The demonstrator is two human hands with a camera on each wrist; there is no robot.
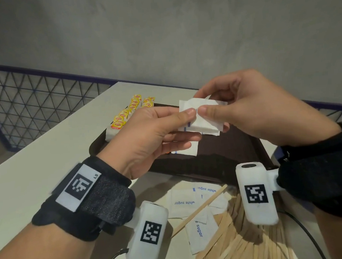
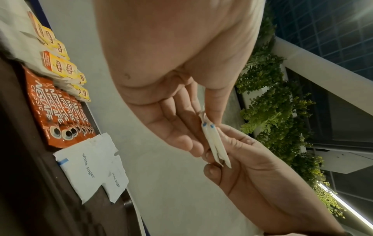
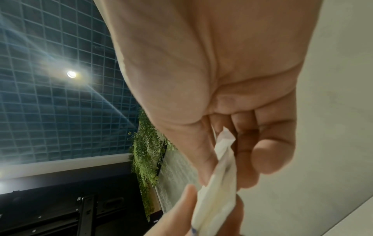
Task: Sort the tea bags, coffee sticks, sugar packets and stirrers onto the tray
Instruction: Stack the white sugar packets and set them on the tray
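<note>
Above the dark brown tray (image 1: 233, 143) both hands hold one small stack of white sugar packets (image 1: 202, 117). My left hand (image 1: 189, 122) pinches its left edge, thumb on top. My right hand (image 1: 205, 101) pinches the right side. The left wrist view shows the stack (image 2: 216, 143) edge-on between both hands. On the tray lie yellow-tagged tea bags (image 1: 129, 112), orange coffee sticks (image 2: 58, 115) and white sugar packets (image 2: 86, 167). Loose sugar packets (image 1: 190, 202) and a heap of wooden stirrers (image 1: 242, 237) lie on the table near me.
One stirrer (image 1: 201, 207) lies slanted across the loose packets. The white table (image 1: 47, 153) ends at its left edge beside a wire mesh fence (image 1: 34, 101). A grey wall stands behind. A black cable (image 1: 304, 229) runs near the stirrers.
</note>
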